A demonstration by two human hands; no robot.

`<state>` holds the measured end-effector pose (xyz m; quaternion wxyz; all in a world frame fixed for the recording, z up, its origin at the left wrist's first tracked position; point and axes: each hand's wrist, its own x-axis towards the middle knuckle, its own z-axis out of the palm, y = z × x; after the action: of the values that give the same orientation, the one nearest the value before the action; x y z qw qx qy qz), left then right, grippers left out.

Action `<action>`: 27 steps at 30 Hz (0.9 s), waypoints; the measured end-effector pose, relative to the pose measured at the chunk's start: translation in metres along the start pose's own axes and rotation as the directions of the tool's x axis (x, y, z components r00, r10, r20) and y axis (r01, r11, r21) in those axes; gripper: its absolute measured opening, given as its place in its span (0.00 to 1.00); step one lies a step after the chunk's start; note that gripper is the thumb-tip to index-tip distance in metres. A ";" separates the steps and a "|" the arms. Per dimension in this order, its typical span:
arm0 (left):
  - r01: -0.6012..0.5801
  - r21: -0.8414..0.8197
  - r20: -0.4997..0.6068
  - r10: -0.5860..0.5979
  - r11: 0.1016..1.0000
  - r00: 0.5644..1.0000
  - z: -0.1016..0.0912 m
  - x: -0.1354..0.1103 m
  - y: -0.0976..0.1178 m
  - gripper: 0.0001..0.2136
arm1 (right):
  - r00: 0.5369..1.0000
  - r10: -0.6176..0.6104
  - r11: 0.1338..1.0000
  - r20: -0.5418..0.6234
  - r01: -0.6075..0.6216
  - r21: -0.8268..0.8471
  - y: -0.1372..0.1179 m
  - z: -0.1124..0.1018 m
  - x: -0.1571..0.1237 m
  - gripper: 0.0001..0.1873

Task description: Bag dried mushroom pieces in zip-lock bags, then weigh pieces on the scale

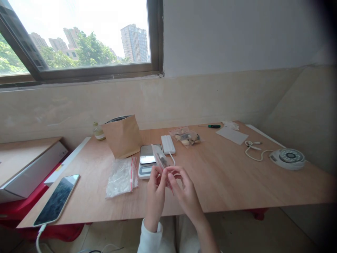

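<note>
My left hand (155, 191) and my right hand (184, 191) meet over the front edge of the wooden table (226, 175). Both pinch a small clear zip bag (160, 158) with a red seal line, held upright between the fingertips. Something small and dark sits inside the bag. Just behind it stands a small digital scale (146, 161) with a shiny platform. A stack of empty clear zip bags (121, 177) lies left of the scale.
A brown paper pouch (123, 135) stands behind the scale, beside a small bottle (98, 131). A white power bank (167, 144), a filled bag (187, 137), a screwdriver (212, 126), white paper (231, 134) and a dome camera (288, 158) lie further right. A phone (56, 199) rests at the left edge.
</note>
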<state>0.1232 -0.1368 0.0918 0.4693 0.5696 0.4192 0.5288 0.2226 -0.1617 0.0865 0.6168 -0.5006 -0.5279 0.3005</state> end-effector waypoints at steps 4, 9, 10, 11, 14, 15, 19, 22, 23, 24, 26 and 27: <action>0.000 0.074 -0.045 0.003 0.997 0.999 -0.001 -0.002 -0.006 0.11 | 1.000 -0.006 0.998 -0.001 0.006 0.058 -0.002 0.009 -0.001 0.12; 0.062 0.126 -0.089 -0.051 0.990 0.995 -0.003 -0.010 -0.010 0.16 | 0.997 0.066 0.986 0.036 -0.070 0.152 0.002 0.007 -0.001 0.12; 0.045 0.137 -0.073 -0.035 0.990 0.997 -0.002 -0.011 -0.010 0.16 | 0.997 0.074 0.985 0.032 -0.078 0.153 0.002 0.007 -0.001 0.12; 0.021 0.149 -0.054 -0.013 0.989 0.998 -0.002 -0.012 -0.009 0.16 | 0.996 0.082 0.984 0.023 -0.085 0.154 0.002 0.006 -0.001 0.12; -0.053 0.182 -0.010 0.055 0.982 0.998 0.001 -0.010 -0.006 0.15 | 0.994 0.112 0.981 0.006 -0.111 0.162 0.003 0.005 -0.001 0.13; -0.070 0.187 0.002 0.071 0.980 0.997 0.002 -0.009 -0.005 0.14 | 0.993 0.119 0.980 -0.001 -0.117 0.162 0.004 0.005 -0.001 0.13; -0.101 0.181 0.075 0.089 0.978 0.993 0.003 -0.005 -0.001 0.14 | 0.992 0.119 0.982 -0.040 -0.112 0.154 0.006 0.003 -0.001 0.13; -0.089 0.146 0.117 0.072 0.985 0.991 0.001 -0.002 0.001 0.15 | 0.991 0.118 0.979 -0.070 -0.105 0.173 0.007 0.002 -0.001 0.13; -0.085 0.136 0.122 0.069 0.987 0.990 0.001 -0.001 0.000 0.14 | 0.989 0.122 0.977 -0.085 -0.104 0.184 0.007 0.002 -0.002 0.13; -0.084 0.133 0.126 0.068 0.987 0.990 0.000 0.000 0.000 0.14 | 0.986 0.130 0.974 -0.105 -0.108 0.197 0.007 0.002 -0.002 0.13; -0.094 0.148 0.123 0.076 0.984 0.990 0.001 0.001 -0.003 0.14 | 0.977 0.152 0.968 -0.147 -0.117 0.221 0.007 0.004 -0.003 0.14; -0.102 0.162 0.120 0.084 0.981 0.989 0.002 0.001 -0.004 0.14 | 0.973 0.161 0.966 -0.167 -0.121 0.226 0.008 0.005 -0.003 0.14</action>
<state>0.1255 -0.1347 0.0878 0.4172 0.6549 0.4081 0.4801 0.2186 -0.1610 0.0781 0.6902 -0.4931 -0.3960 0.3516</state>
